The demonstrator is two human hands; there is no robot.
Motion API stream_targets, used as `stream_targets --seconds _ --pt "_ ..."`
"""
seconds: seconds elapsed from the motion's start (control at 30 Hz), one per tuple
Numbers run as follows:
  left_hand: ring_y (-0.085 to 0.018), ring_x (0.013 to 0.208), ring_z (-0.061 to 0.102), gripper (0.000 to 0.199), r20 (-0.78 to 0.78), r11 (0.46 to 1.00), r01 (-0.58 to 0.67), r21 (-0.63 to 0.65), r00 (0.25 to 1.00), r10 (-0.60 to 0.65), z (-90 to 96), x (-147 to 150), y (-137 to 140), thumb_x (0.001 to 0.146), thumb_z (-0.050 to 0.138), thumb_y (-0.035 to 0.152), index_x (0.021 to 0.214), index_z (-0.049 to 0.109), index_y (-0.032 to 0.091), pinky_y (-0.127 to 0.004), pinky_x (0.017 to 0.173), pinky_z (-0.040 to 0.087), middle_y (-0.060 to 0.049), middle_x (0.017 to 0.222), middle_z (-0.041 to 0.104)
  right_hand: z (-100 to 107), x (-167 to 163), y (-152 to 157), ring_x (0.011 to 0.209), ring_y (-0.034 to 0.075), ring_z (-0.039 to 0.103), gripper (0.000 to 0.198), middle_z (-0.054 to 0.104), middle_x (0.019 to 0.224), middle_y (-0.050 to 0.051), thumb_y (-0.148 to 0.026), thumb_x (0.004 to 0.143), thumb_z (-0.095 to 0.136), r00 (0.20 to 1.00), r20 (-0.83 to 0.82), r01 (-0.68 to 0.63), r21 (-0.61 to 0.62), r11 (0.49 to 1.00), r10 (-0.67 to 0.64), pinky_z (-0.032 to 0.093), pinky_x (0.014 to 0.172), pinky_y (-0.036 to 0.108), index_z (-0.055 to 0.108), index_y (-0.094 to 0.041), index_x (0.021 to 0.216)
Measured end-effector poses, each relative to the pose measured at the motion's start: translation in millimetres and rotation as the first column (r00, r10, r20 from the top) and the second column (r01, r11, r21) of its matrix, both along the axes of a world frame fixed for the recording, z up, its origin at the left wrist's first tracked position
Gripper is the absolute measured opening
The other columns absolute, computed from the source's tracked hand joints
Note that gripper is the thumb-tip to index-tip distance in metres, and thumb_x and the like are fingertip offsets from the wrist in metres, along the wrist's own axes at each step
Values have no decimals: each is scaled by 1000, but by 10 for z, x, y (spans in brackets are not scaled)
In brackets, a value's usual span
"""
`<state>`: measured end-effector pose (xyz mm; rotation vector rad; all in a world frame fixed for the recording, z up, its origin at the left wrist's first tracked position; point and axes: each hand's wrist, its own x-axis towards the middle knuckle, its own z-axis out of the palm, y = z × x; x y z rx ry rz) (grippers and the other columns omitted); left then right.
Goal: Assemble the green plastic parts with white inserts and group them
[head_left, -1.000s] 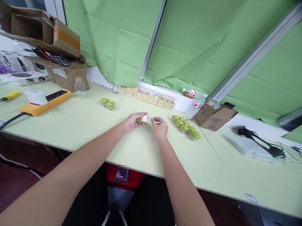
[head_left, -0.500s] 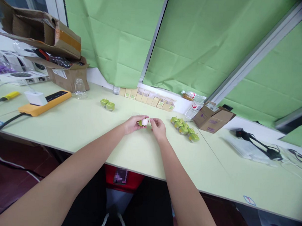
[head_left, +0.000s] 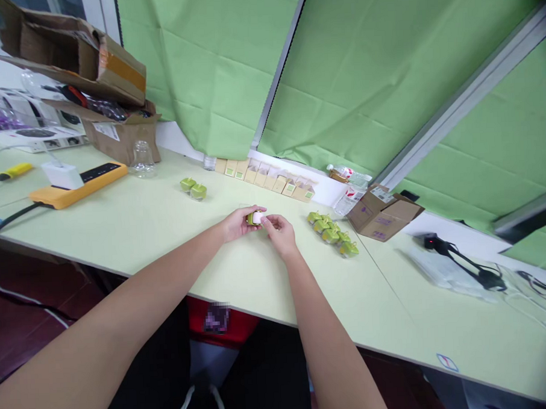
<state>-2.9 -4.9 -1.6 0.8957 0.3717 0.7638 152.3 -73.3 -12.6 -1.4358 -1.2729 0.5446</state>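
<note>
Above the middle of the table, my left hand (head_left: pixel 237 224) is closed around a small green piece with a white, rounded inside (head_left: pixel 256 217). My right hand (head_left: pixel 281 231) is closed in a pinch at its right side, fingertips against the white part; anything between those fingers is too small to make out. Behind my left hand lies a faint clear plastic piece (head_left: pixel 245 206). Two small green-topped clear containers (head_left: pixel 193 188) stand to the left. On the right, several more green-topped containers (head_left: pixel 331 232) stand grouped in a double row.
A row of small cardboard boxes (head_left: pixel 267 179) lines the back edge. At the left are an orange power strip (head_left: pixel 84 185), a clear plastic bottle (head_left: pixel 143 159) and cardboard boxes (head_left: pixel 120 139). An open carton (head_left: pixel 382 215) and a black strap-like item (head_left: pixel 465 259) lie to the right.
My right hand has moved slightly left, from just beside the green-and-white piece to touching its white part. My left hand and the piece have shifted a little up and left.
</note>
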Motion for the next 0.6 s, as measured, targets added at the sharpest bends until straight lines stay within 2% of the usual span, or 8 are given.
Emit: stream_targets --seconds 0.4,0.6 --pt "-13 66 62 25 -38 1000 -6 16 999 6 -5 -3 7 91 58 31 104 70 13 -23 61 53 -7 85 63 -67 52 43 73 16 62 51 71 88 5 -65 70 69 1000 -8 15 -44 999 -15 50 62 27 70 -18 91" --pt "-13 73 63 27 -67 997 -32 77 997 37 18 -10 -33 80 69 20 106 69 15 -24 66 53 -6 90 64 -65 76 49 73 17 62 52 71 85 5 -66 71 67 999 22 38 -39 999 -37 50 61 27 70 -18 90"
